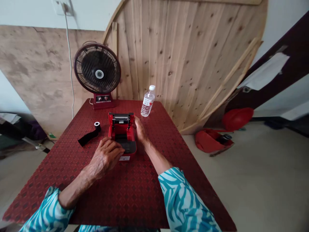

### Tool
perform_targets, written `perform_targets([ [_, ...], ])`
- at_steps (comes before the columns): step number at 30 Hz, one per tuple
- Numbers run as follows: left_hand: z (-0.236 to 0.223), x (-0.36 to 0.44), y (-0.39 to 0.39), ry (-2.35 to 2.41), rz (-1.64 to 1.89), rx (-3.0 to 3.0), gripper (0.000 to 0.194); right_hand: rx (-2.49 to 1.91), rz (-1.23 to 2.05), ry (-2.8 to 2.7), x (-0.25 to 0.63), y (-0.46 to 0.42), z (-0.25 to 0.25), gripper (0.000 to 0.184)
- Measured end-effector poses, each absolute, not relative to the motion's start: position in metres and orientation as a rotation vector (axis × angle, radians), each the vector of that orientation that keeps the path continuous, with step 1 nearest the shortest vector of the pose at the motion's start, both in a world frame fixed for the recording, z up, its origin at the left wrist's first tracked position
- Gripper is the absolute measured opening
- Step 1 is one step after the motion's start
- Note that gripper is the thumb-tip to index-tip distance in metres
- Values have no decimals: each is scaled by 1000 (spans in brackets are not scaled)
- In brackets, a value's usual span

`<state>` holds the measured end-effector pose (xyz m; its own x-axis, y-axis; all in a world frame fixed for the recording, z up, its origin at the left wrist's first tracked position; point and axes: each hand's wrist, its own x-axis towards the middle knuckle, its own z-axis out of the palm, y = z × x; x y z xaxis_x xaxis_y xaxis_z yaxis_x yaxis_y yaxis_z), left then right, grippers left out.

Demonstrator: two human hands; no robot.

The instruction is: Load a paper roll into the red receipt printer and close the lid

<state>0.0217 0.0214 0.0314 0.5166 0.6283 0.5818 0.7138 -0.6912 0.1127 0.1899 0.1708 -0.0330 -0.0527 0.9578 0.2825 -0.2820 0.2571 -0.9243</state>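
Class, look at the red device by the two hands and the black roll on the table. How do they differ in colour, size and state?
The device is red with dark parts; the roll is black with a white ring on top.
The device is clearly bigger than the roll.
The device stands opened up, while the roll has a strip trailing loose.
Both rest on the same red patterned table.

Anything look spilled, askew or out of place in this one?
No spill shows. The black roll is the odd bit: it lies left of the open red device with a strip trailing loose across the table. The capped bottle seems to lean, but that may be lens distortion.
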Motion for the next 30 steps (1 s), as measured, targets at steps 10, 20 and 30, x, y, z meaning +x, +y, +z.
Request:
perform_targets([
  [10,31,16,18,-1163,-1033,-2679,12,-858,935,-1320,204,130,-35,21],
  [20,22,-9,30,-1453,-937,-2421,28,-842,1041,-1219,196,132,-48,28],
  [30,20,-10,31,-1498,-1078,-2519,29,-853,1034,-1249,197,128,-53,35],
])
